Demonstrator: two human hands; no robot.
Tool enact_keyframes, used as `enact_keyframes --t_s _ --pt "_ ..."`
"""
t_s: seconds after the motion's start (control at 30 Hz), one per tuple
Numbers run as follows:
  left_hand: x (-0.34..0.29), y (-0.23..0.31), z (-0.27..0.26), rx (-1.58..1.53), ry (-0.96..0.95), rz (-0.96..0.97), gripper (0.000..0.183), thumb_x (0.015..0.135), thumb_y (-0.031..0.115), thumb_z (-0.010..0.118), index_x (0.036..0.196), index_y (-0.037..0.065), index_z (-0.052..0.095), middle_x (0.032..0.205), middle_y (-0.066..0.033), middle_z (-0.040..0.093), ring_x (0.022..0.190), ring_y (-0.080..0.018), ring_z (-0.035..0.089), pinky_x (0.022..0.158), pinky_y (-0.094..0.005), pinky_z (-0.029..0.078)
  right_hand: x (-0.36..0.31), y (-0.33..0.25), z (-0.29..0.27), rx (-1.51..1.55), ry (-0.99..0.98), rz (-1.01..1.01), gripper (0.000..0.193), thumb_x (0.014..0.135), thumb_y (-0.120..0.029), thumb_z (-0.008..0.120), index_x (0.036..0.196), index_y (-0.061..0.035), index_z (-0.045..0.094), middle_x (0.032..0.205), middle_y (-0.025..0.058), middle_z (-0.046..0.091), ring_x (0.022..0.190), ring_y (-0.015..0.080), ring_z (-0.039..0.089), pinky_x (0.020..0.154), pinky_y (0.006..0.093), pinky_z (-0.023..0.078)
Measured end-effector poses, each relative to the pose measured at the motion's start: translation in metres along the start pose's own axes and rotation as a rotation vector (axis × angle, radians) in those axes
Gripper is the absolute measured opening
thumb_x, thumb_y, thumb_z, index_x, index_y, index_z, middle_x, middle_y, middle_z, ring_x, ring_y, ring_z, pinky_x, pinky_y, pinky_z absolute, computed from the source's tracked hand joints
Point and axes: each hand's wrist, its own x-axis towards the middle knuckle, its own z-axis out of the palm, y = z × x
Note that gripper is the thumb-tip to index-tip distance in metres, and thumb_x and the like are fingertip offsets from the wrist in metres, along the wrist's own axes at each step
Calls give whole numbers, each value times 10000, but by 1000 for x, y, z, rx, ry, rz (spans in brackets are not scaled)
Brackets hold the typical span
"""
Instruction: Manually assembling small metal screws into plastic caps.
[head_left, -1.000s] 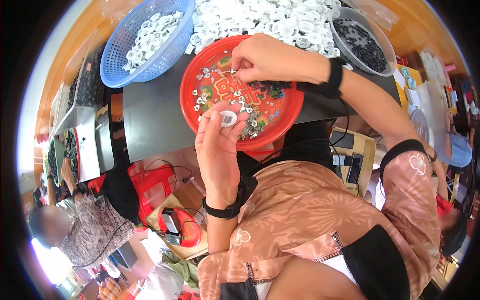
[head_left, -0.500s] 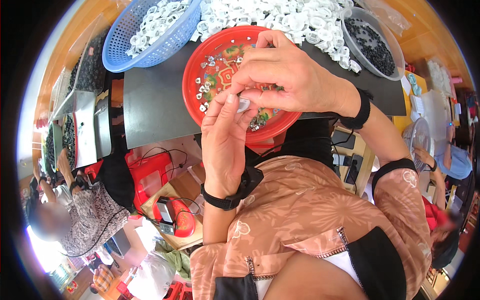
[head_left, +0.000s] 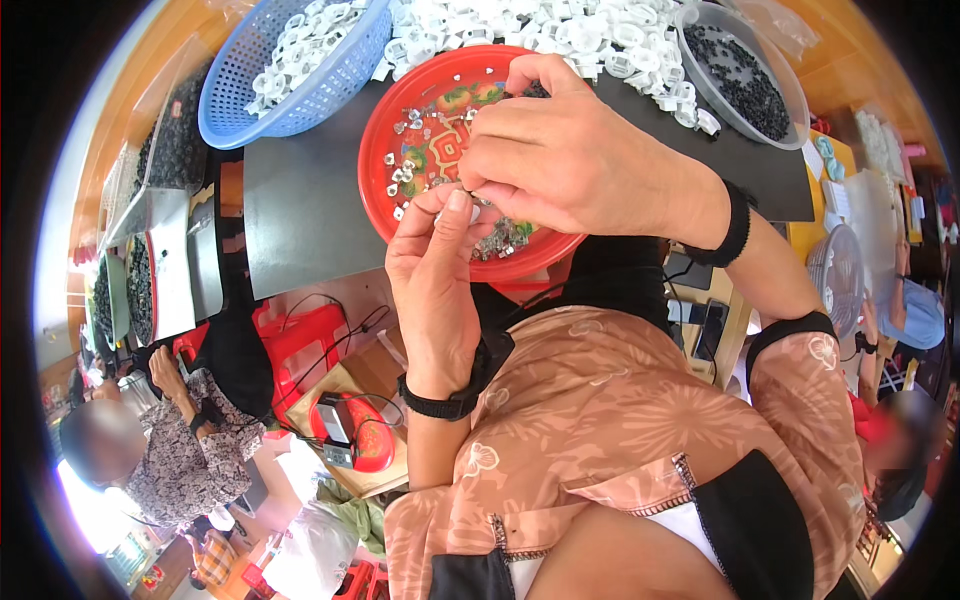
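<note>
Over the near part of a red patterned tray (head_left: 372, 190), my two hands meet fingertip to fingertip. Thumb and fingers of my left hand (head_left: 435, 285) are closed on a small white plastic part (head_left: 475, 213), mostly covered by the fingers. From the right, my right hand (head_left: 575, 160) pinches at the same part; whatever its fingertips hold is hidden. Small shiny metal pieces (head_left: 505, 240) lie heaped in the tray below the hands, and several more (head_left: 402, 172) are scattered at its left side.
The tray rests on a dark tabletop (head_left: 300, 200). Beyond it are a heap of white plastic parts (head_left: 540, 25), a blue basket (head_left: 222, 118) of similar parts and a clear bowl (head_left: 797, 115) of small black pieces. A co-worker (head_left: 190, 440) sits at the left.
Both hands have shifted slightly left. My right fingers have closed in over the white part, covering more of it. The co-worker at left has drawn their arms back from the trays.
</note>
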Motion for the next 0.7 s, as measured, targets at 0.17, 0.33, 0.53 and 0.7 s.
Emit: enact_keyframes --t_s 0.17,0.33,0.53,0.7 --pt "-1 7 5 -202 -3 -53 289 987 169 455 1164 -39 549 1121 -122 603 1031 -192 598 930 -326 494 -3 -7 2 83 31 195 114 791 -184 641 787 -99 565 747 5 536 729 183 525 775 353 355" --pt "1 7 3 -234 -93 -84 363 1008 161 368 1277 -72 442 1310 -157 493 1228 -242 493 1052 -367 416 -14 -24 8 215 82 348 113 777 -149 642 780 -97 541 740 0 527 705 188 516 748 344 351" --pt "-1 0 0 -297 -154 -135 374 1008 183 410 1309 -38 427 1237 -123 544 1132 -204 549 1000 -347 448 -16 -30 17 176 158 362 126 751 -114 662 784 -97 541 737 -1 533 686 184 508 742 340 351" --pt "-2 -2 3 -331 -116 -158 374 998 198 452 1308 -10 437 1214 -96 556 1088 -164 550 991 -337 429 -16 -33 19 117 186 368 119 751 -119 669 798 -99 562 749 0 551 687 182 509 742 342 351"
